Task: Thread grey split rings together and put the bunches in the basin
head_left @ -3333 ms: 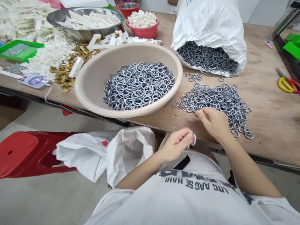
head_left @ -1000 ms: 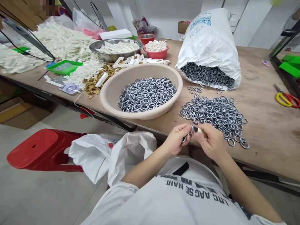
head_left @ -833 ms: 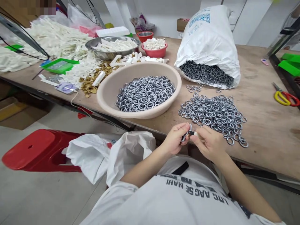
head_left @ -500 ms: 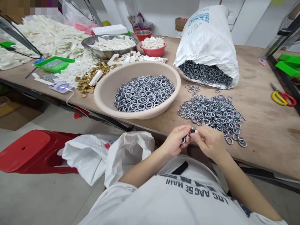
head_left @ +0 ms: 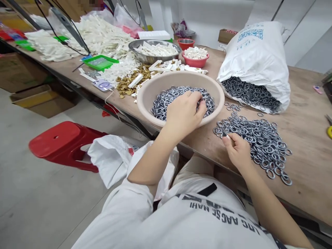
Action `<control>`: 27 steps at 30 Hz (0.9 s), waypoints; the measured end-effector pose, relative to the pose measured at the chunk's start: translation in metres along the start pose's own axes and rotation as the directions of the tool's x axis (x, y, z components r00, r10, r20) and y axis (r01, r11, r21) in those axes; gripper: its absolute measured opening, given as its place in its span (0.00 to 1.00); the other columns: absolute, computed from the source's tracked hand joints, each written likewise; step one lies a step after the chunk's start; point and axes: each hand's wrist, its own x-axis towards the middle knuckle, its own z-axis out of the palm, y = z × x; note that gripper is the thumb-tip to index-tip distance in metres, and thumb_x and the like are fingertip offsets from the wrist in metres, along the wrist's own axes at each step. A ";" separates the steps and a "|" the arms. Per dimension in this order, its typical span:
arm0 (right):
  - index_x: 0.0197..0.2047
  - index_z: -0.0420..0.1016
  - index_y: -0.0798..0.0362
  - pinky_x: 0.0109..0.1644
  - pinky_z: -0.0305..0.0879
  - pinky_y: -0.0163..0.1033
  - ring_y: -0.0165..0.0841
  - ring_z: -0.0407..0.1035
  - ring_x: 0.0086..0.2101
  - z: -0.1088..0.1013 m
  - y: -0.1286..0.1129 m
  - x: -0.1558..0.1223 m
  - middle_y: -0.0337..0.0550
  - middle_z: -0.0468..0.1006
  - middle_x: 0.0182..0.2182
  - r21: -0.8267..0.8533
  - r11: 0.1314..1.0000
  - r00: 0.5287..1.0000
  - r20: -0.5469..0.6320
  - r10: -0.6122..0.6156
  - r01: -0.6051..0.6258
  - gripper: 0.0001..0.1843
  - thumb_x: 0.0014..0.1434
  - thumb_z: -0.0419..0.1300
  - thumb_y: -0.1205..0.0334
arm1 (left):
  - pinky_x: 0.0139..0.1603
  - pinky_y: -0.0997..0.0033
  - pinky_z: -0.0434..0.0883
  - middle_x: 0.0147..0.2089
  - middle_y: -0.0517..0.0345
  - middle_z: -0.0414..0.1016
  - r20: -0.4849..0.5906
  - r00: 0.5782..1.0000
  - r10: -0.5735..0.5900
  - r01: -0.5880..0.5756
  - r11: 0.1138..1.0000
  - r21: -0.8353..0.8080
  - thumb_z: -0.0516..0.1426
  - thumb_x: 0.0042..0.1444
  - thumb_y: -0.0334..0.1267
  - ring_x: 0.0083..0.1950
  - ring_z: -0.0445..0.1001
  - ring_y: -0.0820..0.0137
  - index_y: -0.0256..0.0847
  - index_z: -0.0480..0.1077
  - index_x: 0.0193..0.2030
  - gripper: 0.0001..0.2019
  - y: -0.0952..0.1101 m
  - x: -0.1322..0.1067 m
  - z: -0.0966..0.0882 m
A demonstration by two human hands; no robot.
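Silver rings (head_left: 208, 104) under left hand (head_left: 184, 112), now in basin (head_left: 178, 78).

Our hands have parted: a moment ago they met just off the table edge, pinching a ring between them. Now our left hand (head_left: 185, 112) is down in the beige basin (head_left: 219, 93), its fingers on the metal rings (head_left: 207, 105), while our right hand (head_left: 237, 150) has moved to the loose pile (head_left: 259, 145). Our view has swung left, pushing the yellow-handled scissors (head_left: 330, 132) to the right edge.
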 end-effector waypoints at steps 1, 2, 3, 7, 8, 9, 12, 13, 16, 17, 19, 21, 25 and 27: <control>0.38 0.76 0.51 0.35 0.57 0.36 0.33 0.68 0.30 0.002 0.002 -0.001 0.39 0.76 0.29 -0.024 1.000 1.000 -0.008 -0.015 0.015 0.19 0.66 0.55 0.44 | 0.50 0.60 0.66 0.45 0.44 0.77 0.032 0.999 0.005 -0.009 0.991 0.134 0.49 0.66 0.50 0.50 0.72 0.58 0.37 0.76 0.41 0.20 -0.007 0.007 0.005; 0.40 0.76 0.51 0.37 0.58 0.37 0.34 0.69 0.32 0.003 0.004 -0.003 0.41 0.78 0.31 -0.047 0.999 0.999 -0.019 -0.029 0.028 0.19 0.67 0.55 0.44 | 0.52 0.57 0.66 0.46 0.41 0.78 0.071 0.997 0.017 -0.032 0.974 0.226 0.48 0.66 0.53 0.52 0.71 0.54 0.36 0.77 0.40 0.23 -0.013 0.011 0.010; 0.41 0.77 0.51 0.38 0.58 0.37 0.34 0.70 0.33 0.003 0.007 -0.007 0.42 0.78 0.33 -0.069 0.997 0.999 -0.031 -0.038 0.035 0.19 0.67 0.55 0.44 | 0.53 0.54 0.65 0.46 0.39 0.78 0.106 0.994 0.026 -0.056 0.958 0.282 0.47 0.66 0.55 0.53 0.71 0.52 0.35 0.77 0.39 0.27 -0.018 0.014 0.016; 0.41 0.77 0.52 0.38 0.59 0.37 0.35 0.70 0.34 -0.008 0.027 -0.031 0.44 0.79 0.34 -0.169 0.985 0.993 -0.114 -0.041 0.021 0.19 0.67 0.56 0.46 | 0.52 0.52 0.64 0.38 0.39 0.79 0.173 0.985 0.013 -0.069 0.943 0.325 0.44 0.68 0.51 0.47 0.74 0.52 0.35 0.78 0.34 0.28 -0.028 0.014 0.027; 0.41 0.77 0.52 0.39 0.59 0.38 0.35 0.70 0.35 -0.013 0.033 -0.039 0.44 0.78 0.34 -0.196 0.981 0.988 -0.146 -0.042 0.012 0.18 0.66 0.56 0.46 | 0.51 0.53 0.65 0.37 0.41 0.79 0.172 0.985 0.004 -0.060 0.945 0.320 0.46 0.68 0.48 0.45 0.75 0.54 0.36 0.78 0.35 0.24 -0.029 0.014 0.026; 0.41 0.77 0.53 0.40 0.60 0.38 0.36 0.70 0.35 -0.018 0.040 -0.048 0.45 0.79 0.34 -0.222 0.975 0.984 -0.176 -0.041 0.001 0.18 0.66 0.56 0.46 | 0.50 0.55 0.65 0.37 0.43 0.79 0.163 0.987 -0.003 -0.049 0.949 0.311 0.48 0.66 0.46 0.44 0.75 0.55 0.37 0.78 0.37 0.20 -0.029 0.014 0.025; 0.41 0.77 0.53 0.39 0.60 0.39 0.37 0.70 0.35 -0.037 0.058 -0.079 0.46 0.79 0.34 -0.298 0.953 0.962 -0.272 -0.024 -0.060 0.18 0.66 0.57 0.46 | 0.49 0.57 0.65 0.39 0.46 0.80 0.093 0.996 0.006 -0.029 0.969 0.247 0.54 0.62 0.44 0.44 0.75 0.55 0.38 0.75 0.43 0.14 -0.029 0.012 0.020; 0.42 0.77 0.53 0.39 0.60 0.39 0.37 0.70 0.35 -0.043 0.064 -0.089 0.46 0.79 0.34 -0.328 0.941 0.952 -0.306 -0.018 -0.088 0.18 0.66 0.57 0.46 | 0.51 0.57 0.65 0.42 0.45 0.80 0.050 0.998 0.033 -0.043 0.976 0.212 0.54 0.62 0.44 0.47 0.75 0.55 0.39 0.75 0.45 0.14 -0.027 0.008 0.019; 0.44 0.79 0.54 0.38 0.59 0.39 0.38 0.71 0.35 -0.060 0.083 -0.119 0.48 0.79 0.34 -0.450 0.878 0.920 -0.390 -0.031 -0.161 0.19 0.65 0.58 0.46 | 0.59 0.55 0.61 0.51 0.44 0.78 -0.101 0.978 0.184 -0.178 0.982 0.066 0.51 0.64 0.41 0.55 0.71 0.56 0.39 0.73 0.48 0.14 -0.019 -0.016 0.026; 0.44 0.79 0.55 0.37 0.59 0.39 0.39 0.72 0.35 -0.063 0.090 -0.126 0.49 0.79 0.34 -0.491 0.853 0.912 -0.408 -0.045 -0.178 0.19 0.64 0.59 0.47 | 0.61 0.54 0.59 0.52 0.44 0.77 -0.124 0.961 0.247 -0.249 0.969 0.004 0.50 0.64 0.40 0.57 0.70 0.57 0.39 0.73 0.48 0.13 -0.016 -0.029 0.033; 0.45 0.79 0.56 0.36 0.59 0.39 0.40 0.73 0.36 -0.066 0.102 -0.136 0.50 0.80 0.34 -0.550 0.813 0.895 -0.438 -0.086 -0.192 0.20 0.64 0.59 0.47 | 0.61 0.56 0.59 0.51 0.46 0.78 -0.027 0.905 0.425 -0.424 0.895 -0.135 0.52 0.62 0.40 0.55 0.71 0.59 0.41 0.74 0.46 0.11 -0.010 -0.058 0.056; 0.45 0.79 0.56 0.35 0.58 0.39 0.40 0.73 0.35 -0.065 0.112 -0.138 0.51 0.80 0.34 -0.583 0.792 0.881 -0.454 -0.135 -0.180 0.20 0.64 0.60 0.47 | 0.60 0.56 0.60 0.52 0.47 0.77 0.107 0.826 0.554 -0.513 0.817 -0.264 0.54 0.61 0.39 0.56 0.71 0.59 0.42 0.74 0.47 0.11 -0.007 -0.083 0.085; 0.43 0.79 0.57 0.35 0.57 0.38 0.38 0.72 0.34 -0.056 0.125 -0.135 0.49 0.80 0.32 -0.631 0.763 0.850 -0.472 -0.235 -0.139 0.19 0.62 0.62 0.48 | 0.56 0.57 0.66 0.50 0.44 0.77 0.039 0.891 0.451 -0.425 0.862 -0.276 0.50 0.64 0.38 0.52 0.72 0.59 0.39 0.73 0.47 0.12 -0.011 -0.106 0.133; 0.43 0.78 0.57 0.35 0.57 0.38 0.38 0.72 0.33 -0.054 0.127 -0.134 0.49 0.80 0.32 -0.643 0.753 0.841 -0.477 -0.254 -0.137 0.19 0.62 0.62 0.48 | 0.54 0.57 0.67 0.48 0.45 0.78 -0.025 0.889 0.458 -0.450 0.861 -0.236 0.51 0.64 0.36 0.51 0.73 0.59 0.38 0.73 0.47 0.11 -0.016 -0.107 0.143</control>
